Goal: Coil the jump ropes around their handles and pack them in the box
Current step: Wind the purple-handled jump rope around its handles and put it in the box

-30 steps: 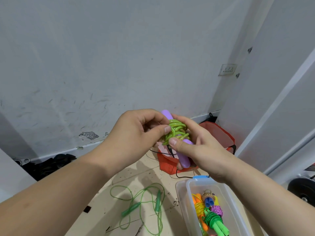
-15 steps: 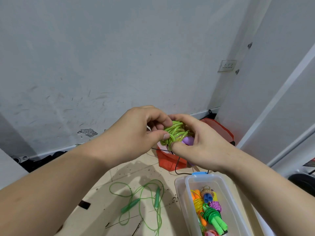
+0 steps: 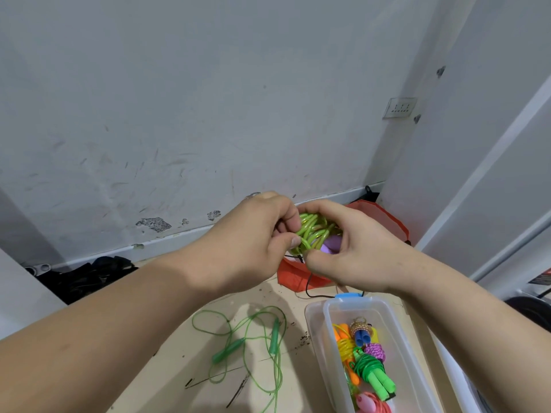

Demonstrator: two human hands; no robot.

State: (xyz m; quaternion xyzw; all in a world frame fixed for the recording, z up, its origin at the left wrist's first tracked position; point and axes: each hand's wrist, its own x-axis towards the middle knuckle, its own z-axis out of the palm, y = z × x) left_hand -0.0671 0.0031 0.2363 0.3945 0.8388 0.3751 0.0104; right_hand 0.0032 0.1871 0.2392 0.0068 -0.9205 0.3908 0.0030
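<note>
We hold the bundle of lime-green translucent plastic rope (image 3: 313, 231) in the air between both hands, above the floor (image 3: 167, 377) and beyond the far end of the clear plastic box (image 3: 317, 338). Our left hand (image 3: 253, 234) pinches the coils between thumb and curled fingers. Our right hand (image 3: 354, 254) wraps round the other side, and a purple plastic handle (image 3: 331, 244) shows in its grasp. The rope's end is hidden under our fingers, so we cannot tell whether it is tucked in. That looks like the main risk: the slick, springy tube will likely unwind if either hand lets go before the end is locked under a turn. Tugging too hard could also drag turns off the handle tips. The box already holds several wound ropes (image 3: 368, 363), so a careless drop may snag them or land on the rim. The loose thin green jump rope (image 3: 253, 347) sprawls on the floor beside the box's left wall, where a dangling end could tangle with it.
</note>
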